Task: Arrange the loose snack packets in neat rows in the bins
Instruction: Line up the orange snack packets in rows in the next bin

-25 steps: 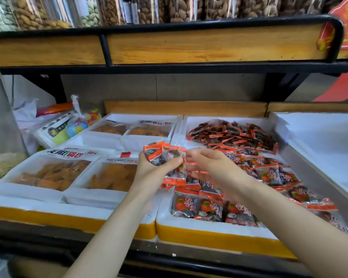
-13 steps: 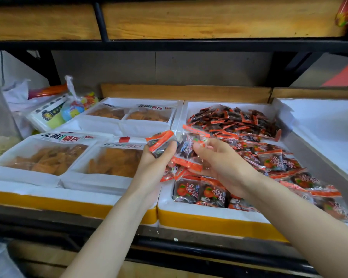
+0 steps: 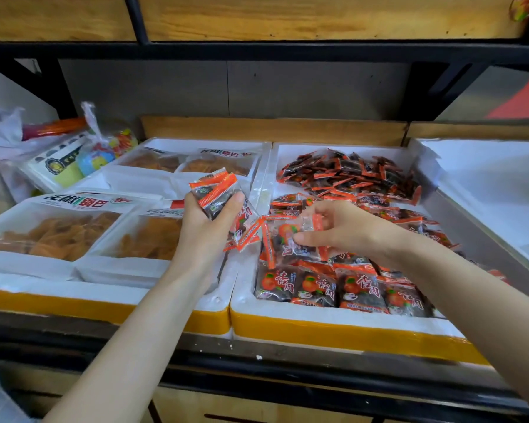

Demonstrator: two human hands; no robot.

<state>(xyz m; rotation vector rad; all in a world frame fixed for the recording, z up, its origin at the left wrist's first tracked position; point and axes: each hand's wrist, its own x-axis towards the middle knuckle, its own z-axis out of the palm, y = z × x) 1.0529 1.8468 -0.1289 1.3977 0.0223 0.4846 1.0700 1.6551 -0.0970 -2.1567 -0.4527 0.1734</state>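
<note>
**A:** Where are the snack packets [image 3: 376, 206] just now?

**B:** Most lie in the white foam bin [image 3: 333, 331], the one with a yellow band along its front. A neat row [image 3: 342, 290] lies flat against the bin's front wall. Each packet there shows an orange fruit and red characters reading "杏肉". At the bin's back a loose pile [image 3: 348, 175] lies jumbled, dark with orange edges, and its print is too small for me to read.

**A:** And the hands?

**B:** The left hand [image 3: 202, 230] is over the bin's left wall. Its fingers are curled round a bunch [image 3: 217, 196] of those packets, with the thumb across the top one. The right hand [image 3: 348, 230] hovers over the bin's middle, just behind the front row. Its thumb and fingers pinch a single packet [image 3: 287, 236] by its clear wrapper.

**A:** What sits around the bin?

**B:** A second bin [image 3: 74, 306] with the same yellow band touches its left wall. That one holds big flat bags [image 3: 58, 233] of golden crisps. Their white labels read "锅巴", but I can't make out the characters before that. Further left and back lies a knotted clear bag of coloured sweets [image 3: 116, 141]. A white-lined tray [image 3: 486, 184] stands to the bin's right. Above the bin runs a wooden shelf [image 3: 318, 16] in a black metal frame.
</note>
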